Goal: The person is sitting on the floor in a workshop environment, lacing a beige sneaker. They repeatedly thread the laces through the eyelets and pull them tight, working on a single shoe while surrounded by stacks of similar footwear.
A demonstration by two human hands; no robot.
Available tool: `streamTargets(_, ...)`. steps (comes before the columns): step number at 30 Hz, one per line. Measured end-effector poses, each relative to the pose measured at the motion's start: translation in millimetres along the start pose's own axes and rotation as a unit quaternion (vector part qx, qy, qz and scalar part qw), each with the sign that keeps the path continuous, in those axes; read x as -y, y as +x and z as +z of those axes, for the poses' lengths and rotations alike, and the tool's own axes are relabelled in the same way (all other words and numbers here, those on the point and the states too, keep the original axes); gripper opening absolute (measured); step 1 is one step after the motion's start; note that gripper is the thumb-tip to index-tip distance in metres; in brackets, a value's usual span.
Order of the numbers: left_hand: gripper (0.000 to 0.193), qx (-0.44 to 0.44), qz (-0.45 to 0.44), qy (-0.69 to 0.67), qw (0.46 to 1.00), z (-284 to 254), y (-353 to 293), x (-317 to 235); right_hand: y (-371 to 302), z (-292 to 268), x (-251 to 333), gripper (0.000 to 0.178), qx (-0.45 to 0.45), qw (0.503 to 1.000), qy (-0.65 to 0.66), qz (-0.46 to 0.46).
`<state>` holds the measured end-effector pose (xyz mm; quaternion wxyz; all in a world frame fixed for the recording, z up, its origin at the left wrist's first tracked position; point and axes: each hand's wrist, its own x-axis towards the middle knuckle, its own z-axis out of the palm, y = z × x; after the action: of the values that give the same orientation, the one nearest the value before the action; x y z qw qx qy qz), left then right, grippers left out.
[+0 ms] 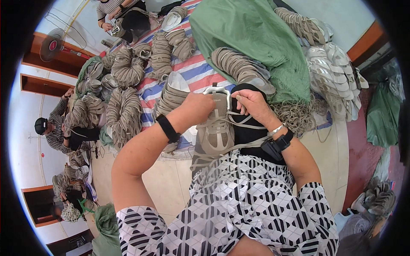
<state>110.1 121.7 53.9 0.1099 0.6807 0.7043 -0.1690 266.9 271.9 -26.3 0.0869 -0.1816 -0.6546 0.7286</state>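
Note:
A beige-brown sneaker upper (218,138), with a mesh toe, a pale collar and laces, lies over my lap with its toe towards me. At its left edge, my left hand (195,110) is closed with bent fingers beside the tongue (219,102); what the fingertips grip is hidden. On the other side, my right hand (255,106) pinches a beige shoelace (248,125) by the eyelets. Loose lace ends trail across my dark trouser leg and the patterned shirt.
Bundles of stacked shoe uppers (124,111) cover a striped sheet (194,72) ahead. A green sack (243,34) lies beyond, and a heap of laces (294,115) sits to the right. Other people (55,128) work at the left. A fan (52,45) stands by the wall.

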Motion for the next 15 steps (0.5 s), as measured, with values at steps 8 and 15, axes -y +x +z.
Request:
streamTargets(8,0.007,-0.12,-0.025,-0.121,0.985,21.5,0.5,-6.1,1.8,3.9,-1.7,0.021,0.001,1.0,0.014,-0.003)
streamTargets(15,0.016,-0.166,-0.138,-0.246,0.945,24.4,-7.9,-13.6,-1.9,2.4,-2.5,0.021,-0.007,1.0,0.027,-0.003)
